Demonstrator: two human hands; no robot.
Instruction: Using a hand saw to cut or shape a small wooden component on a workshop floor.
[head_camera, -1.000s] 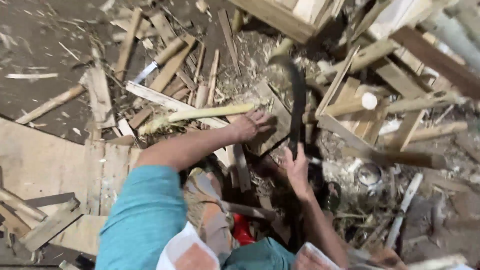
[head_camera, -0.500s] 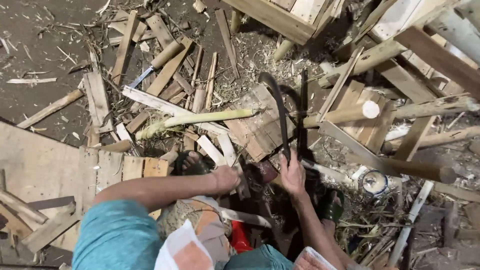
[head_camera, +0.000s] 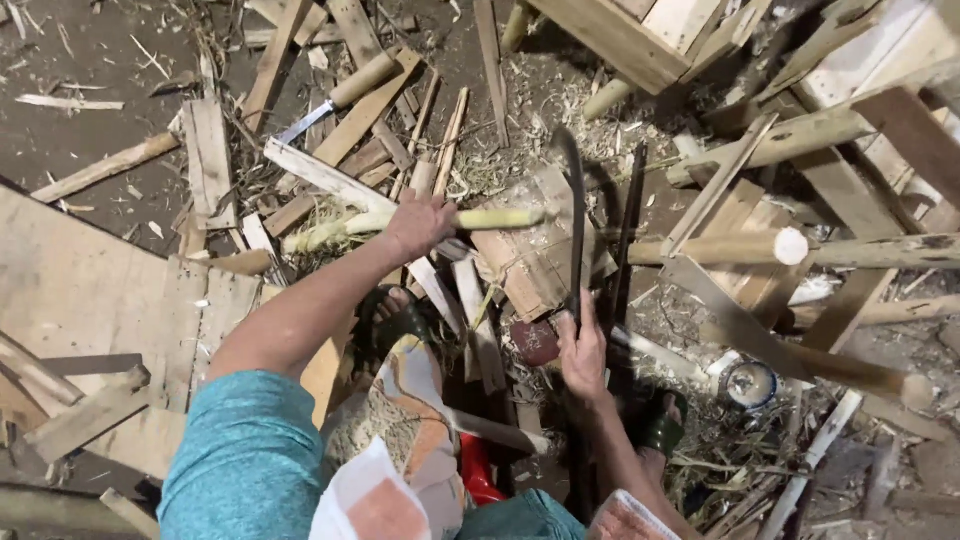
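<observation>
My left hand (head_camera: 418, 222) is closed around a long pale green-yellow stalk (head_camera: 495, 217) that lies across the wood scraps, its leafy end pointing left. My right hand (head_camera: 582, 352) grips the handle of a long curved dark blade (head_camera: 575, 215), held upright with its edge turned toward me. The blade tip stands just right of the stalk's cut end. A flat wooden block (head_camera: 535, 262) lies under the stalk's end.
Split wooden strips and planks (head_camera: 330, 175) cover the dirt floor. A knife with a round wooden handle (head_camera: 335, 100) lies at the upper left. A round pale pole (head_camera: 735, 247) lies to the right, a small tin (head_camera: 747, 384) below it. Plywood (head_camera: 70, 290) lies at left.
My left hand drew back toward my knee, then reached out again and closed on the stalk. My right hand kept hold of the blade and turned it edge-on.
</observation>
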